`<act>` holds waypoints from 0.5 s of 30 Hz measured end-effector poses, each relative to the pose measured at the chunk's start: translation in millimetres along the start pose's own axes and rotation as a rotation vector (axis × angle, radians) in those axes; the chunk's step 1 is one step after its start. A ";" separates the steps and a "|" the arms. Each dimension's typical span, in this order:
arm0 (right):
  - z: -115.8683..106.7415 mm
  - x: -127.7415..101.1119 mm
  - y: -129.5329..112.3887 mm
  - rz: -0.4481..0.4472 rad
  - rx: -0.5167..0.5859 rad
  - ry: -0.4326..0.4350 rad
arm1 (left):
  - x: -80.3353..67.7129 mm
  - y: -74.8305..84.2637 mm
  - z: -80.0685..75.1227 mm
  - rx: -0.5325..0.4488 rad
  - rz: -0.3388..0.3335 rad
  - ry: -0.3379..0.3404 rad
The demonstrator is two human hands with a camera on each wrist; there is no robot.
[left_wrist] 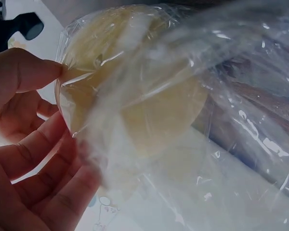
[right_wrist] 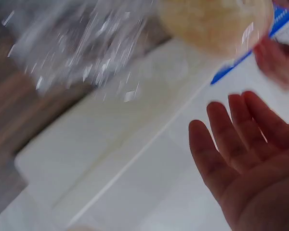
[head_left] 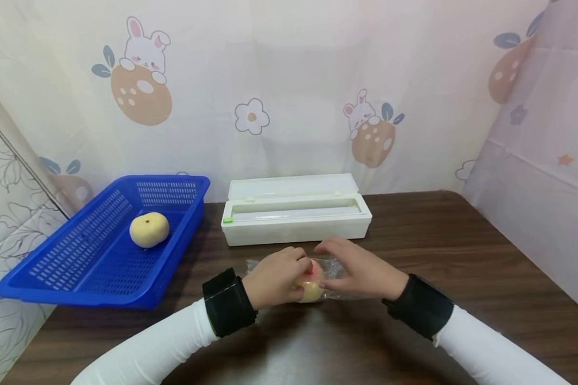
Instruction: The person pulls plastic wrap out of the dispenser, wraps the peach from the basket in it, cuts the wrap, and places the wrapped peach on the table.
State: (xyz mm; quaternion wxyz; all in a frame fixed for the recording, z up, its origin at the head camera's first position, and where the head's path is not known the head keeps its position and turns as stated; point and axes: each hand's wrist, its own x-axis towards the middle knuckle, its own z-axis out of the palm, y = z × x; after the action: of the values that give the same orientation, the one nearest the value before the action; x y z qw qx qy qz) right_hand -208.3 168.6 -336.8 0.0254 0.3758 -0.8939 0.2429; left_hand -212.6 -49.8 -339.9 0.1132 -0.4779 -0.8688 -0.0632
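A round pale-yellow fruit (head_left: 312,292) with a pinkish patch lies on clear plastic film (head_left: 334,268) near the middle of the table. Thumb and fingers of my left hand (head_left: 275,277) hold its left side, pinching film against it. In the left wrist view, crinkled film (left_wrist: 260,120) covers much of the fruit (left_wrist: 159,106). My right hand (head_left: 368,271) is at the fruit's right side, its fingers extended and slightly bent. The right wrist view shows those fingers (right_wrist: 221,139) apart from the fruit (right_wrist: 216,24), with film spreading away from it.
Behind the hands stands a white film dispenser box (head_left: 296,233), lid raised, with a roll inside and a green slider (head_left: 228,220). A blue plastic basket (head_left: 173,267) at the left holds another pale-yellow fruit (head_left: 149,231). A patterned cloth (head_left: 298,80) hangs behind the brown table (head_left: 462,256).
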 end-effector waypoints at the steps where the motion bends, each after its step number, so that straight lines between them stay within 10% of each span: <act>1: -3.6 -2.7 1.7 0.012 -0.013 -0.016 | -0.2 0.0 0.4 -0.002 -0.006 -0.004; 15: -3.8 -26.0 27.2 0.149 -0.111 -0.220 | 0.4 1.9 0.9 0.003 -0.017 -0.001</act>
State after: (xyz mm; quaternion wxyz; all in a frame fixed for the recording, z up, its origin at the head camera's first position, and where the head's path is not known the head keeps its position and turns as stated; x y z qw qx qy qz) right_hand -208.8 203.7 -350.7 -0.0702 0.3308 -0.9288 0.1515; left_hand -211.3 -48.3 -340.7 0.1130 -0.4703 -0.8730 -0.0629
